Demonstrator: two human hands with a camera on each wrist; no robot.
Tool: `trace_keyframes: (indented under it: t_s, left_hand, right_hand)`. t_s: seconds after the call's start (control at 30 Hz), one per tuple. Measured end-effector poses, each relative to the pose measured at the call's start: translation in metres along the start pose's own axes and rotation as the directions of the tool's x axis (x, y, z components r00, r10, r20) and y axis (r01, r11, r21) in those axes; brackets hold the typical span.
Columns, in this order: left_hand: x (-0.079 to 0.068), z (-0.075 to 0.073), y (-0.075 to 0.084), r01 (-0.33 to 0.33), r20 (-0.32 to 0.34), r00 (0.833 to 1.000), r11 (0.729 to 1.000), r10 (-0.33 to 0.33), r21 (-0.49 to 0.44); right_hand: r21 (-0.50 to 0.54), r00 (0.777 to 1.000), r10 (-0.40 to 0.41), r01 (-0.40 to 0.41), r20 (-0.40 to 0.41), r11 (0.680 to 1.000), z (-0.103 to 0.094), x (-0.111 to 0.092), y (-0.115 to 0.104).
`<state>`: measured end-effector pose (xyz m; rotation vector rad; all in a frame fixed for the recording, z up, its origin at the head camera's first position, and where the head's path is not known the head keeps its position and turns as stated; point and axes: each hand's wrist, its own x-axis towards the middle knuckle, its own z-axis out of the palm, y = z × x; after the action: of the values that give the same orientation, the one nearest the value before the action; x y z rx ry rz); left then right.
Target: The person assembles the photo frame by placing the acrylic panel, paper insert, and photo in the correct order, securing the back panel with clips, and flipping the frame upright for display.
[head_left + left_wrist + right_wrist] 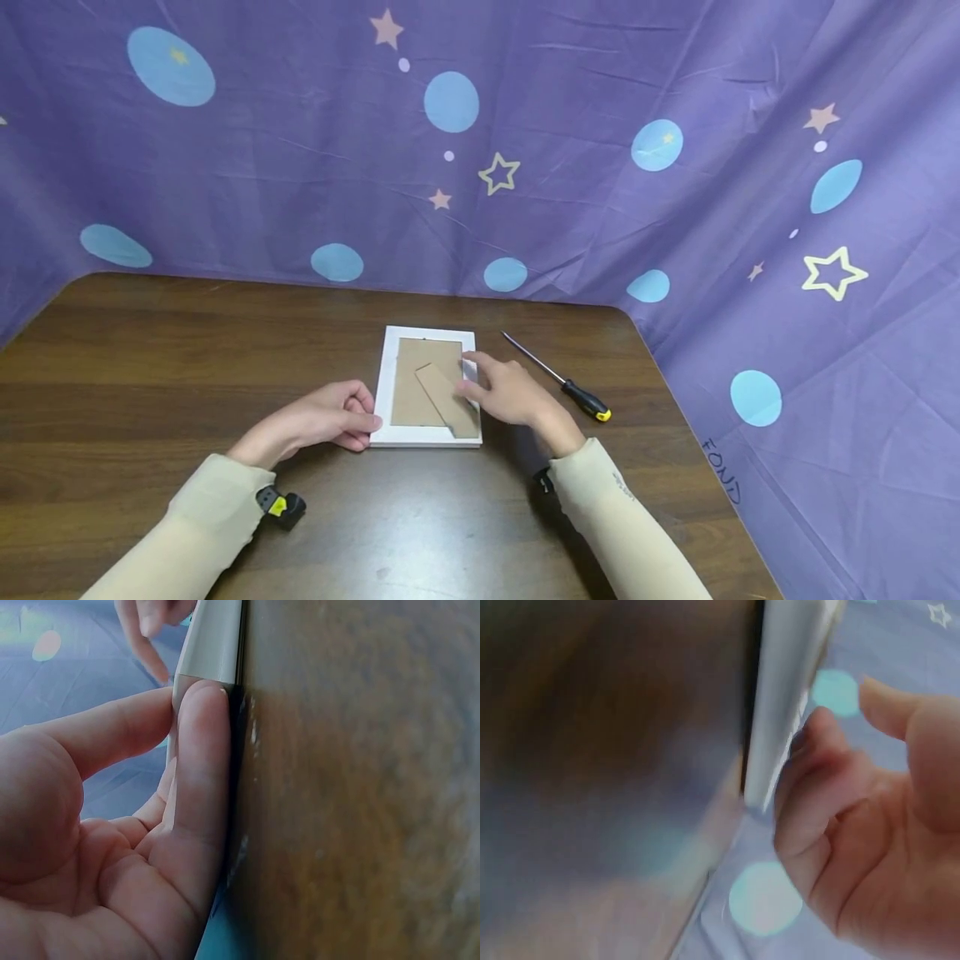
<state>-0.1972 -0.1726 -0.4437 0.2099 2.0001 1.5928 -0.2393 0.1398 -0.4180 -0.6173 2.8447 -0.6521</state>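
Observation:
A white picture frame (381, 387) lies face down on the wooden table, its brown backing board (408, 392) uppermost. A stand leg (447, 400) of the same brown board lies slanted across the backing. My left hand (341, 417) pinches the frame's lower left edge, thumb on top and a finger along the side, as the left wrist view also shows. Over the frame's right edge is my right hand (510, 390), its thumb apart from its loosely bent fingers. In the right wrist view these fingers (810, 802) are close beside the frame's side (784, 697); contact is unclear.
A screwdriver (581, 398) with a black and yellow handle lies right of the frame, its tip pointing to the back left. Behind the wooden table (187, 358) and along its right side hangs a purple curtain (570, 208) with stars and blue ovals.

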Motion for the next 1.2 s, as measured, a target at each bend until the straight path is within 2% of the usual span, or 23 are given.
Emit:
trace_keyframes:
  t_s: [0.07,0.17,0.3,0.47,0.67,0.8,1.03,1.2]
  left_hand:
    - [0.0,0.0,0.0,-0.001,0.001,1.0,1.0,0.001,-0.002]
    - [0.0,0.0,0.0,-0.001,-0.002,1.0,1.0,0.001,0.0]
    - [0.0,0.0,0.0,0.004,-0.004,1.0,1.0,-0.004,0.007]
    - [0.0,0.0,0.001,0.008,-0.004,1.0,1.0,-0.008,0.009]
    - [-0.001,0.0,0.001,0.009,-0.005,1.0,1.0,-0.009,0.009]
    - [-0.002,0.0,0.001,0.007,-0.004,1.0,1.0,-0.007,0.009]
    - [-0.003,-0.001,0.001,0.012,-0.009,1.0,1.0,-0.012,0.009]
    - [-0.003,0.0,0.0,0.018,-0.012,1.0,1.0,-0.018,0.006]
  right_hand:
    - [-0.001,0.996,-0.02,0.02,-0.084,1.0,-0.01,-0.002,0.013]
    - [-0.055,0.978,-0.026,0.015,-0.207,0.998,-0.026,-0.008,0.039]
    - [-0.154,0.959,-0.003,-0.042,-0.284,0.987,-0.041,-0.024,0.079]
    - [-0.236,0.97,0.057,-0.114,-0.237,0.965,-0.049,-0.048,0.118]
    - [-0.236,0.986,0.078,-0.112,-0.146,0.965,-0.047,-0.066,0.141]
    - [-0.213,0.991,0.061,-0.086,-0.118,0.973,-0.043,-0.069,0.147]
    - [-0.199,0.992,-0.031,0.005,-0.126,0.98,-0.041,-0.067,0.148]
    - [-0.172,0.991,-0.018,-0.005,-0.132,0.985,-0.04,-0.066,0.146]
